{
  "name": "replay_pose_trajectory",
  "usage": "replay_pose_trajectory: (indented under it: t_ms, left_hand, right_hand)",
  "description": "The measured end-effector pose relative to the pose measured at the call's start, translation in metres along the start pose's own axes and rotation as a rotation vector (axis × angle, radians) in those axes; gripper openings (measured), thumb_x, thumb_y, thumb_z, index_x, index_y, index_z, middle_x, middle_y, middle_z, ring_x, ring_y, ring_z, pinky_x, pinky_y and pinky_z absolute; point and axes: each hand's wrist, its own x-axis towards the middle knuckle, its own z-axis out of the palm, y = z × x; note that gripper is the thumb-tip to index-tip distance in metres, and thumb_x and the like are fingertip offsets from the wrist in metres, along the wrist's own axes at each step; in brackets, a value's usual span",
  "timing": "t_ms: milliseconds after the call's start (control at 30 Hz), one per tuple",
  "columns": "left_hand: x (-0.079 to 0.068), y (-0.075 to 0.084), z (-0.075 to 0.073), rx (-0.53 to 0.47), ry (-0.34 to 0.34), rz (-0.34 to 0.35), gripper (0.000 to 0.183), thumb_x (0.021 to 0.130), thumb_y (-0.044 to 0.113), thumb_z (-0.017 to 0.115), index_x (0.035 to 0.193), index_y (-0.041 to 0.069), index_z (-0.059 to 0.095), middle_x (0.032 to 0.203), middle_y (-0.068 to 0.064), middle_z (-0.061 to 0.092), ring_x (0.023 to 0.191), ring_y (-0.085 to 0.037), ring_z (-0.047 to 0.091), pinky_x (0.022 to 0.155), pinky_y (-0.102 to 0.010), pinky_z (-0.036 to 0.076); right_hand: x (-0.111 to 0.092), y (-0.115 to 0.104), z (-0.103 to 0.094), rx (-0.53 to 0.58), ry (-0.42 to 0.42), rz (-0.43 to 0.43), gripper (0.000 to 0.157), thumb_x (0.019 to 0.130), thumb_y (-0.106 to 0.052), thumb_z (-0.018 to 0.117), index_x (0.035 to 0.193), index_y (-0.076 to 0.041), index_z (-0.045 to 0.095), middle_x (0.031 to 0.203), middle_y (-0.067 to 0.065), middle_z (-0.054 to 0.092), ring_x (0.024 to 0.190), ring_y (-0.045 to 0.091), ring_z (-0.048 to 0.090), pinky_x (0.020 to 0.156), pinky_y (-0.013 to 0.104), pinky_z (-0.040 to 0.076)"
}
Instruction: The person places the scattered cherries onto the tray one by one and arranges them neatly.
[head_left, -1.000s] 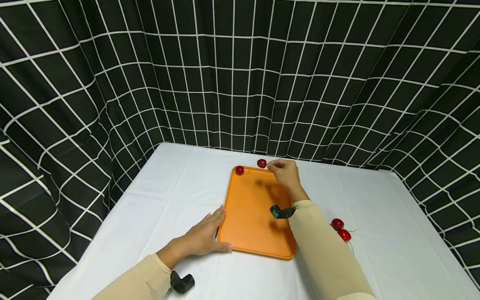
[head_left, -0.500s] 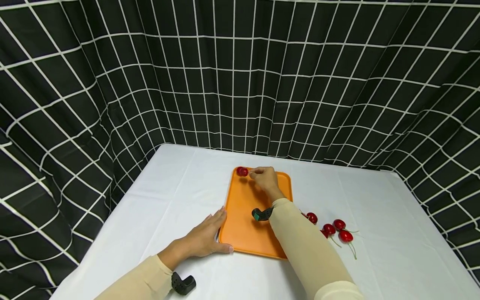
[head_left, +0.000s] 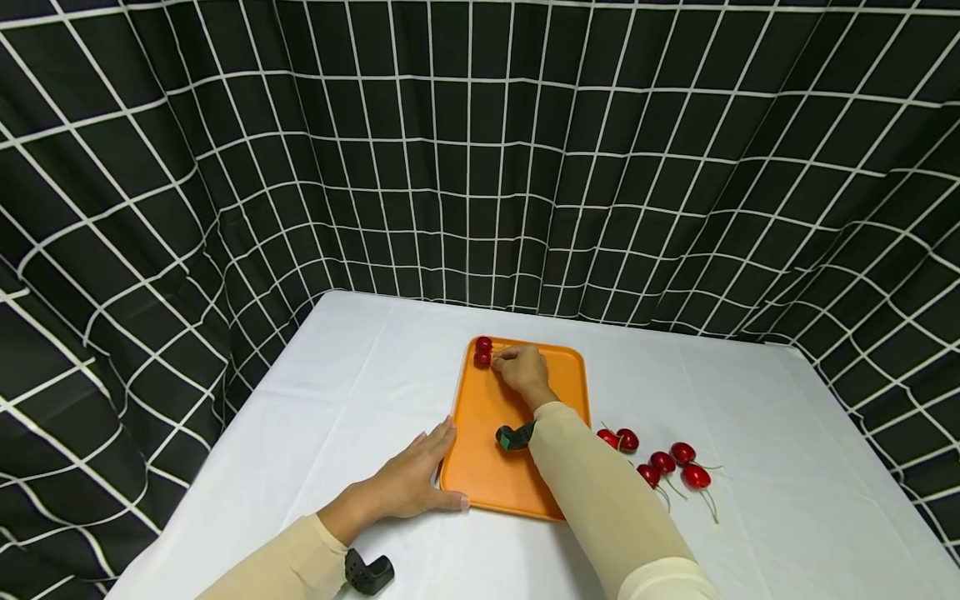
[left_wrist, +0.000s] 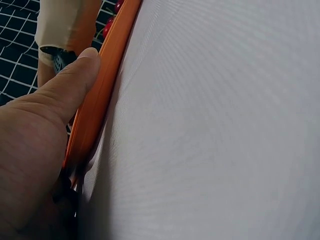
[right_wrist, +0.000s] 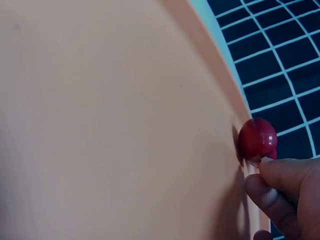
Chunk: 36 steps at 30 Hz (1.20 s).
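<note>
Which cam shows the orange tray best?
Head: it shows most of the orange tray, though the right hand and sleeve cover part. Left wrist shows only a strip of its rim; right wrist, a close stretch of its surface and edge.

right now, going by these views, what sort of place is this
Probably a staged recording booth, though the pictures can't confirm it: dark grid-patterned curtains hang on three sides, a white-covered tabletop stands between them, and a black device shows at each wrist.

Orange tray (head_left: 480, 442), red cherries (head_left: 696, 477), stems (head_left: 710, 506) probably green
</note>
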Motion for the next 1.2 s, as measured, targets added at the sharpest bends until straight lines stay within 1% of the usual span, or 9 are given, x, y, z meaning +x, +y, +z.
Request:
replay_pose_trajectory:
  t_ms: [200,433,533,633,733,900,1000,1133,1200]
  left_hand:
    - [0.0,0.001,0.001,-0.012,-0.005,-0.012,0.115,0.075,0.072,0.062,0.153,0.001,0.017,0.16,-0.007,0.004,0.144,-0.021,0.008,0.116,-0.041,0.008]
    - [-0.001,0.0,0.003,-0.008,0.008,0.016,0.114,0.077,0.071,0.062,0.152,-0.002,0.018,0.16,-0.011,0.006,0.144,-0.023,0.009,0.115,-0.044,0.01]
    - [0.0,-0.001,0.003,-0.008,0.008,0.018,0.114,0.077,0.071,0.061,0.152,-0.002,0.018,0.16,-0.011,0.006,0.144,-0.023,0.009,0.115,-0.044,0.01]
    - [0.0,-0.001,0.003,-0.003,0.008,0.016,0.114,0.076,0.071,0.062,0.152,-0.002,0.018,0.16,-0.01,0.006,0.144,-0.023,0.009,0.115,-0.043,0.01]
    - [0.0,-0.001,0.002,0.003,0.015,0.017,0.114,0.077,0.07,0.063,0.152,-0.002,0.018,0.16,-0.011,0.006,0.144,-0.023,0.01,0.115,-0.043,0.01]
    - [0.001,0.0,0.002,0.016,0.018,0.019,0.113,0.078,0.068,0.064,0.152,-0.003,0.018,0.16,-0.012,0.006,0.144,-0.023,0.009,0.115,-0.042,0.01]
    - [0.001,0.001,0.001,0.025,0.013,0.012,0.113,0.077,0.069,0.063,0.152,-0.003,0.017,0.16,-0.012,0.005,0.144,-0.023,0.008,0.116,-0.042,0.009]
    - [0.001,0.002,0.0,0.022,0.005,0.007,0.113,0.078,0.069,0.063,0.152,-0.002,0.017,0.16,-0.012,0.005,0.144,-0.024,0.008,0.115,-0.042,0.009]
    - [0.001,0.001,0.0,0.021,0.004,0.007,0.113,0.078,0.069,0.063,0.152,-0.002,0.016,0.16,-0.012,0.004,0.144,-0.024,0.008,0.115,-0.043,0.009]
  right_hand:
    - [-0.001,0.0,-0.001,-0.01,-0.001,0.019,0.009,0.086,-0.025,0.075,0.086,-0.017,0.079,0.099,-0.002,0.07,0.101,0.024,0.055,0.091,0.038,0.042]
    - [0.0,0.001,0.003,-0.036,0.013,-0.002,0.008,0.085,-0.027,0.076,0.086,-0.019,0.079,0.094,-0.005,0.071,0.102,0.025,0.057,0.095,0.04,0.038]
    - [0.0,0.0,0.003,-0.039,0.011,-0.01,0.008,0.086,-0.026,0.075,0.087,-0.019,0.079,0.094,-0.005,0.072,0.104,0.026,0.057,0.098,0.042,0.036]
    - [0.0,-0.001,0.002,-0.048,0.0,-0.011,0.009,0.085,-0.025,0.075,0.091,-0.019,0.079,0.096,-0.004,0.072,0.105,0.026,0.057,0.097,0.042,0.035]
    - [0.0,-0.002,0.001,-0.051,-0.011,-0.008,0.012,0.084,-0.024,0.076,0.094,-0.019,0.078,0.095,-0.003,0.071,0.103,0.025,0.057,0.095,0.041,0.037]
    - [0.0,-0.001,-0.002,-0.055,-0.032,-0.022,0.017,0.084,-0.024,0.077,0.1,-0.017,0.076,0.089,-0.002,0.071,0.095,0.024,0.058,0.091,0.039,0.041]
    - [0.0,-0.001,-0.005,-0.052,-0.059,-0.032,0.021,0.084,-0.021,0.076,0.105,-0.017,0.075,0.089,0.0,0.07,0.091,0.024,0.058,0.085,0.038,0.044]
    - [-0.001,0.001,-0.016,-0.015,-0.102,-0.029,0.03,0.084,-0.016,0.074,0.115,-0.014,0.071,0.091,0.004,0.068,0.08,0.023,0.06,0.075,0.034,0.049]
    - [-0.002,0.002,-0.025,0.016,-0.108,-0.034,0.034,0.084,-0.015,0.073,0.118,-0.012,0.069,0.092,0.006,0.068,0.077,0.023,0.06,0.072,0.034,0.05]
